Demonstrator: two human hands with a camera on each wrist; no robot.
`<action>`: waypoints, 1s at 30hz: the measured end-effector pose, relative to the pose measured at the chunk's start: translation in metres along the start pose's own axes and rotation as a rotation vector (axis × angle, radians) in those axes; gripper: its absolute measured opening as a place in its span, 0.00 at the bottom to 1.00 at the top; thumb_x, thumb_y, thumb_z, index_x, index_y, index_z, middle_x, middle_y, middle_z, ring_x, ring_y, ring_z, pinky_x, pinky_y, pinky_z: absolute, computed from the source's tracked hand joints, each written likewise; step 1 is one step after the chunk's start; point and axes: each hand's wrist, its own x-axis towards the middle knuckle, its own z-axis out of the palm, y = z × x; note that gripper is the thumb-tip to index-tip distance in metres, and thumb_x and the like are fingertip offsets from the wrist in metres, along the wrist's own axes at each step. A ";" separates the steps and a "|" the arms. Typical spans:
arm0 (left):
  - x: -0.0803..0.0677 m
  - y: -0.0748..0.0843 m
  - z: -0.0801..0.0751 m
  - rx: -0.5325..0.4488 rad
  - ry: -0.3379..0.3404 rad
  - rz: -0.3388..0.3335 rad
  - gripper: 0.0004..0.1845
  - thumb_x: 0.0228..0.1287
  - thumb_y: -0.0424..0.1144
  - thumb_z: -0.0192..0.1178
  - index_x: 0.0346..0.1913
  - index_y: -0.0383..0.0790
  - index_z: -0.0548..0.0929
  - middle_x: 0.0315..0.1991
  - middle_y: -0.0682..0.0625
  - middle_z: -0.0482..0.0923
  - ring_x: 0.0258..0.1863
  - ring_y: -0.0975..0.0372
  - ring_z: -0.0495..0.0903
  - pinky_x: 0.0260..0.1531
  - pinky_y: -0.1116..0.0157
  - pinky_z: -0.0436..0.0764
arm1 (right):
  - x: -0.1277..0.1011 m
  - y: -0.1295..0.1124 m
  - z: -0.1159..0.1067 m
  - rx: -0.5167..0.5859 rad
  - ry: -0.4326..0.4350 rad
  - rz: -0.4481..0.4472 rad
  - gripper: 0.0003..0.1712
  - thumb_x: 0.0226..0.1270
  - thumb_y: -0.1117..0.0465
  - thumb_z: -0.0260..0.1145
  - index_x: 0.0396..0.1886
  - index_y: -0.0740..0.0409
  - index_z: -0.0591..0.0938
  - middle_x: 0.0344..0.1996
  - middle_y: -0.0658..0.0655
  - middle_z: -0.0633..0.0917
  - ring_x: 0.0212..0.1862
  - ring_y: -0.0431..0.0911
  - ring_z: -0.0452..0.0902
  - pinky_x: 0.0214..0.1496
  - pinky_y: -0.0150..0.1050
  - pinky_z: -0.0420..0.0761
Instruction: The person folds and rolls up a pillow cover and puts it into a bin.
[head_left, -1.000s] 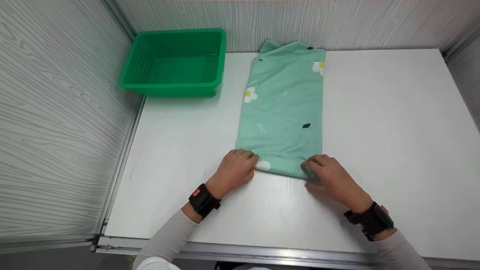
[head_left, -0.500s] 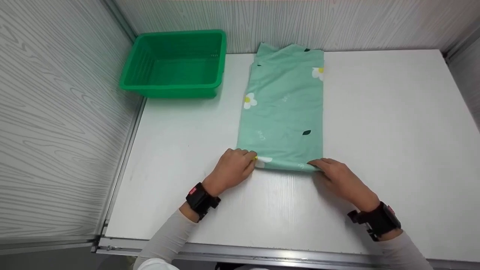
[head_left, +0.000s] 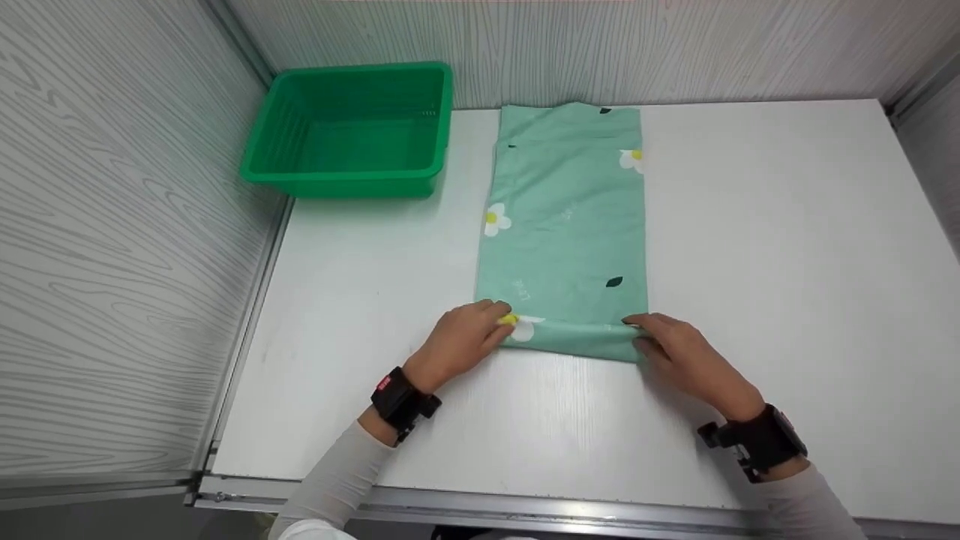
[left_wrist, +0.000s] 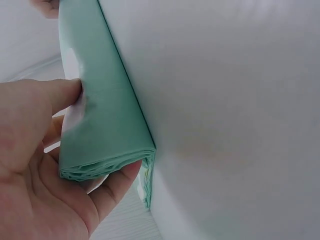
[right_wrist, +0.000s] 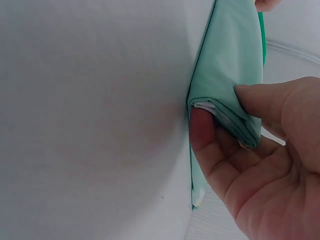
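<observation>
A mint-green cloth (head_left: 562,240) with white daisies and dark leaves lies lengthwise on the white table, its near end turned over into a flat, layered fold. My left hand (head_left: 463,337) grips the left end of that fold; in the left wrist view the thumb presses the outer face of the cloth (left_wrist: 102,110) and the fingers curl beneath the layers. At the other end my right hand (head_left: 694,364) pinches the fold, and the right wrist view shows the thumb on the cloth (right_wrist: 230,55) with fingers tucked under its layered edge.
A green plastic basket (head_left: 352,184) stands at the back left of the white table (head_left: 780,247), against the wood-grain side panel (head_left: 135,247). The cloth's far end lies near the back panel (head_left: 712,52). A metal rail (head_left: 555,506) runs along the front edge.
The cloth's near end has been turned over into a fold, and its far end has slid toward me, away from the back panel. The right hand has shifted slightly to the right.
</observation>
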 end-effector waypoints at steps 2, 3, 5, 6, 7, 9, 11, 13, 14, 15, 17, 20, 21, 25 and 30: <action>0.000 0.000 0.001 0.051 0.024 -0.001 0.14 0.81 0.46 0.57 0.56 0.41 0.83 0.37 0.51 0.80 0.33 0.61 0.78 0.34 0.63 0.80 | 0.001 0.001 0.000 -0.011 0.023 0.003 0.21 0.71 0.74 0.68 0.63 0.64 0.81 0.45 0.58 0.85 0.43 0.47 0.81 0.46 0.46 0.82; 0.000 0.001 0.002 0.101 0.043 0.011 0.14 0.80 0.45 0.58 0.56 0.40 0.83 0.38 0.50 0.81 0.35 0.60 0.79 0.35 0.62 0.81 | 0.001 0.001 0.001 -0.019 0.036 0.002 0.22 0.71 0.73 0.68 0.63 0.64 0.81 0.43 0.57 0.84 0.41 0.46 0.79 0.44 0.45 0.81; 0.000 0.004 0.005 0.225 0.092 0.060 0.11 0.79 0.41 0.61 0.55 0.40 0.84 0.42 0.48 0.82 0.39 0.58 0.82 0.37 0.61 0.82 | 0.002 0.003 0.002 -0.044 0.061 -0.002 0.22 0.70 0.73 0.70 0.62 0.65 0.81 0.41 0.57 0.82 0.38 0.45 0.77 0.41 0.42 0.80; 0.000 0.006 0.007 0.284 0.121 0.094 0.09 0.78 0.39 0.62 0.54 0.41 0.84 0.43 0.48 0.82 0.42 0.57 0.83 0.39 0.60 0.83 | 0.002 0.003 0.003 -0.057 0.073 -0.004 0.22 0.69 0.73 0.70 0.62 0.65 0.81 0.41 0.57 0.81 0.38 0.45 0.77 0.40 0.42 0.81; 0.000 0.009 0.008 0.339 0.149 0.130 0.08 0.77 0.36 0.62 0.53 0.41 0.84 0.45 0.48 0.83 0.45 0.56 0.83 0.41 0.59 0.83 | 0.001 0.004 0.003 -0.071 0.084 -0.003 0.22 0.69 0.73 0.71 0.61 0.65 0.81 0.41 0.58 0.81 0.38 0.45 0.78 0.40 0.42 0.81; 0.000 0.016 0.012 0.410 0.195 0.206 0.07 0.76 0.33 0.62 0.51 0.42 0.85 0.47 0.48 0.84 0.49 0.55 0.84 0.46 0.57 0.83 | 0.000 0.004 0.005 -0.098 0.106 -0.004 0.22 0.68 0.72 0.72 0.60 0.66 0.81 0.42 0.59 0.80 0.38 0.46 0.79 0.39 0.43 0.82; -0.001 0.022 0.015 0.427 0.211 0.265 0.07 0.76 0.32 0.61 0.51 0.42 0.86 0.49 0.49 0.85 0.54 0.55 0.83 0.52 0.55 0.82 | 0.000 0.004 0.007 -0.130 0.137 -0.017 0.22 0.65 0.72 0.74 0.59 0.66 0.82 0.43 0.61 0.81 0.39 0.48 0.79 0.40 0.44 0.82; -0.002 0.027 0.018 0.426 0.194 0.292 0.09 0.75 0.34 0.63 0.53 0.42 0.86 0.51 0.49 0.85 0.57 0.55 0.82 0.56 0.53 0.81 | 0.000 0.003 0.008 -0.165 0.170 -0.039 0.22 0.63 0.73 0.76 0.57 0.66 0.83 0.43 0.61 0.81 0.41 0.50 0.79 0.41 0.45 0.83; -0.002 0.028 0.018 0.426 0.179 0.299 0.10 0.74 0.36 0.64 0.54 0.42 0.86 0.53 0.49 0.85 0.59 0.55 0.82 0.58 0.52 0.80 | 0.001 0.003 0.009 -0.185 0.189 -0.055 0.23 0.62 0.73 0.77 0.57 0.66 0.83 0.44 0.62 0.81 0.42 0.52 0.79 0.41 0.46 0.82; -0.003 0.029 0.019 0.429 0.161 0.301 0.11 0.74 0.36 0.64 0.55 0.42 0.85 0.54 0.48 0.84 0.60 0.54 0.81 0.60 0.50 0.80 | 0.001 0.002 0.009 -0.203 0.209 -0.072 0.23 0.61 0.73 0.77 0.56 0.66 0.83 0.44 0.62 0.81 0.43 0.53 0.79 0.43 0.46 0.82; -0.003 0.030 0.020 0.438 0.124 0.298 0.14 0.74 0.35 0.64 0.58 0.41 0.84 0.57 0.48 0.83 0.63 0.54 0.80 0.62 0.48 0.78 | 0.003 0.001 0.010 -0.225 0.238 -0.105 0.23 0.60 0.75 0.77 0.55 0.66 0.83 0.44 0.63 0.81 0.46 0.57 0.79 0.46 0.48 0.82; -0.003 0.029 0.021 0.459 0.082 0.290 0.18 0.73 0.29 0.63 0.63 0.41 0.83 0.61 0.47 0.82 0.64 0.53 0.79 0.63 0.46 0.78 | 0.004 -0.005 0.012 -0.240 0.251 -0.152 0.25 0.57 0.80 0.75 0.55 0.66 0.83 0.47 0.65 0.82 0.51 0.61 0.79 0.52 0.52 0.81; -0.003 0.029 0.021 0.467 0.070 0.286 0.19 0.73 0.27 0.63 0.64 0.41 0.82 0.61 0.46 0.81 0.64 0.53 0.79 0.63 0.46 0.78 | 0.005 -0.007 0.013 -0.241 0.245 -0.168 0.26 0.56 0.82 0.73 0.55 0.66 0.84 0.48 0.65 0.82 0.52 0.62 0.79 0.54 0.54 0.81; -0.001 0.025 0.021 0.478 0.043 0.273 0.21 0.72 0.26 0.63 0.65 0.41 0.81 0.61 0.47 0.81 0.62 0.53 0.80 0.59 0.50 0.80 | 0.007 -0.016 0.017 -0.247 0.174 -0.195 0.28 0.53 0.81 0.74 0.56 0.64 0.84 0.51 0.64 0.83 0.55 0.63 0.79 0.56 0.58 0.80; 0.004 0.024 0.019 0.420 0.060 0.272 0.19 0.73 0.25 0.61 0.63 0.41 0.81 0.59 0.47 0.82 0.60 0.54 0.81 0.55 0.56 0.81 | 0.009 -0.020 0.019 -0.267 0.105 -0.160 0.32 0.49 0.74 0.82 0.57 0.64 0.84 0.53 0.63 0.83 0.57 0.62 0.80 0.56 0.57 0.81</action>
